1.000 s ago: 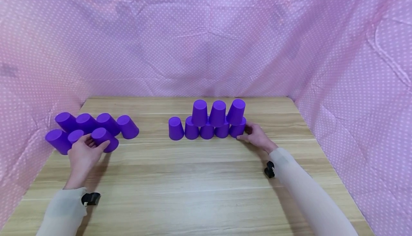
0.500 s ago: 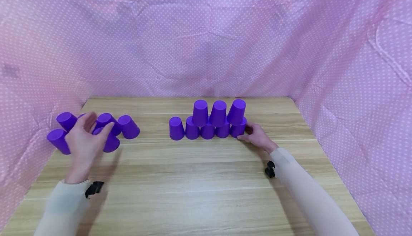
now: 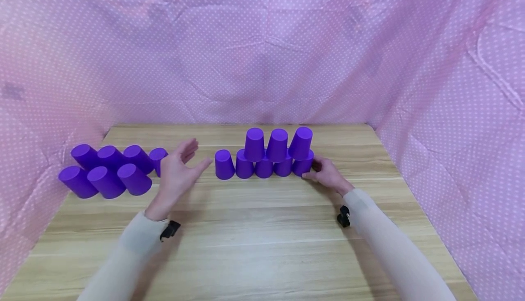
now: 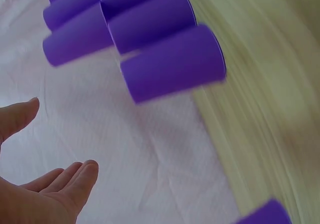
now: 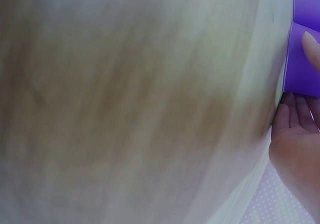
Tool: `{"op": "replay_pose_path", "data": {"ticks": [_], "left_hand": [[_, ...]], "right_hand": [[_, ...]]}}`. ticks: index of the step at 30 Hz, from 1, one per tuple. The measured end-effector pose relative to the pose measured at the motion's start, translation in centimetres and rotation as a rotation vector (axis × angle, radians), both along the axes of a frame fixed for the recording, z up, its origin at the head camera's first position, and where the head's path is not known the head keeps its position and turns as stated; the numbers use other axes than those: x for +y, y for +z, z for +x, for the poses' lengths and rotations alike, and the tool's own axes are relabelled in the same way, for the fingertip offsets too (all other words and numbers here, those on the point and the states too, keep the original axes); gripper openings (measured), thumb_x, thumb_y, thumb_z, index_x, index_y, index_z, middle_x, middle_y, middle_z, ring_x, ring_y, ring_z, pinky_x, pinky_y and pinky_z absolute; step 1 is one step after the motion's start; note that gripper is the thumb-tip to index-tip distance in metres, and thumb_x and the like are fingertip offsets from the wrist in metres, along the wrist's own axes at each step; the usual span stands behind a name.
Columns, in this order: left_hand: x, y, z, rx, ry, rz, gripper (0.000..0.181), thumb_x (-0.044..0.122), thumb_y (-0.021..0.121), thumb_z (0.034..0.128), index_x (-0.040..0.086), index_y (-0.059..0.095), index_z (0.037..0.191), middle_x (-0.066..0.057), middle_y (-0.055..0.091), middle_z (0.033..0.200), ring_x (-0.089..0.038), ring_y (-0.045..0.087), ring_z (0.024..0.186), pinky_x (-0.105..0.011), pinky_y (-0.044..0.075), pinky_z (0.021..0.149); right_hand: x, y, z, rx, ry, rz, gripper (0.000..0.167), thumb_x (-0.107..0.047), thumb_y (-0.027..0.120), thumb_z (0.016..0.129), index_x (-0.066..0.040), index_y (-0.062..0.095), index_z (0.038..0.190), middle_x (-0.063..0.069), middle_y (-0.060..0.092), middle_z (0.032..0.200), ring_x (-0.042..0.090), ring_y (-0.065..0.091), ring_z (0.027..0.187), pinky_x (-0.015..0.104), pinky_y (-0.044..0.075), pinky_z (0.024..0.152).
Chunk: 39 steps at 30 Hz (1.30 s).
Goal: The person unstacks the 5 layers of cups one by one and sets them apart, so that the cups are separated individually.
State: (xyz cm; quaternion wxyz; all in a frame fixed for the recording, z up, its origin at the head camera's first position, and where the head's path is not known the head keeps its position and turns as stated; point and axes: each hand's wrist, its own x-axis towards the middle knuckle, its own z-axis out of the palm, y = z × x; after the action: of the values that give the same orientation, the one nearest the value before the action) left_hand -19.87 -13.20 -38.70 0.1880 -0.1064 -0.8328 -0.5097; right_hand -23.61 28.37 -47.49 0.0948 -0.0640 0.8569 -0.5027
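Several upside-down purple cups stand mid-table in the head view. Three upper cups, one of them [image 3: 277, 146], rest on a row of lower ones, and a single cup [image 3: 224, 165] ends that row at the left. Thumb and fingers spread, my left hand [image 3: 176, 175] is apart from this cup, on its left, holding nothing. My right hand [image 3: 328, 174] grips the rightmost lower cup [image 3: 301, 166], the thumb in front and the fingers at its outer side. The right wrist view shows that cup [image 5: 300, 64] cut off by the frame edge.
At the left, more upside-down purple cups [image 3: 105, 182] stand close together in two rows. My left hand partly covers the rightmost one [image 3: 157, 157]. Pink dotted cloth [image 3: 262, 64] hangs behind and beside the wooden table [image 3: 254, 237].
My left hand has let go of a cup in the left group, lifted, and swung right towards the middle cups. My right hand has stayed at the rightmost lower cup.
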Motion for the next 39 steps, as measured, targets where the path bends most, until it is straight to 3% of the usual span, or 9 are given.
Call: {"op": "replay_pose_path", "data": {"ticks": [6,10,15,25,32,39], "left_hand": [[2.8,-0.7,-0.6,-0.061,-0.085,0.055,0.067,0.015,0.084,0.0742,-0.005,0.053,0.13,-0.02,0.058,0.125,-0.032,0.057,0.112,-0.034,0.046,0.095],[4.4,-1.0,-1.2,-0.07,-0.106,0.043,0.067,0.019,0.084,0.0745,-0.003,0.053,0.13,-0.018,0.059,0.125,-0.031,0.058,0.111,-0.035,0.046,0.095],[6.3,-1.1,-2.0,-0.077,-0.11,0.01,0.069,0.028,0.084,0.0741,0.0,0.055,0.13,-0.015,0.059,0.125,-0.027,0.058,0.112,-0.036,0.047,0.094],[9.3,-1.0,-3.5,-0.109,-0.129,0.059,0.07,0.027,0.084,0.0738,-0.001,0.054,0.13,-0.017,0.058,0.126,-0.029,0.057,0.111,-0.036,0.047,0.094],[10.4,-1.2,-4.5,-0.097,-0.106,0.044,0.074,0.031,0.086,0.0707,-0.001,0.055,0.13,-0.017,0.06,0.122,-0.028,0.058,0.11,-0.038,0.048,0.092],[11.1,-1.7,-5.0,-0.096,-0.108,0.056,0.067,0.029,0.086,0.0716,0.003,0.057,0.126,-0.014,0.064,0.114,-0.025,0.06,0.104,-0.037,0.05,0.089]], "right_hand": [[0.0,0.1,0.0,-0.001,-0.004,-0.007,0.062,-0.006,0.076,0.081,0.001,0.047,0.136,0.021,0.05,0.135,0.033,0.044,0.127,0.043,0.032,0.107],[0.0,0.0,0.0,0.0,-0.008,-0.015,0.062,-0.006,0.078,0.079,0.001,0.049,0.134,0.021,0.051,0.134,0.033,0.044,0.126,0.042,0.032,0.107],[-0.1,0.4,0.2,0.002,0.007,-0.033,0.063,-0.005,0.078,0.079,0.003,0.048,0.134,0.024,0.05,0.134,0.037,0.043,0.126,0.046,0.031,0.107],[-0.2,0.0,0.0,0.01,-0.002,-0.022,0.06,-0.012,0.078,0.08,-0.001,0.051,0.133,0.019,0.052,0.133,0.033,0.045,0.125,0.044,0.032,0.107],[-0.4,0.2,0.0,0.03,-0.008,-0.002,0.059,-0.012,0.078,0.08,-0.001,0.052,0.132,0.019,0.054,0.131,0.032,0.047,0.124,0.043,0.034,0.106],[-0.3,0.1,0.2,0.041,-0.006,0.015,0.059,-0.012,0.077,0.082,0.001,0.05,0.133,0.021,0.053,0.131,0.034,0.046,0.124,0.045,0.033,0.106]]}}
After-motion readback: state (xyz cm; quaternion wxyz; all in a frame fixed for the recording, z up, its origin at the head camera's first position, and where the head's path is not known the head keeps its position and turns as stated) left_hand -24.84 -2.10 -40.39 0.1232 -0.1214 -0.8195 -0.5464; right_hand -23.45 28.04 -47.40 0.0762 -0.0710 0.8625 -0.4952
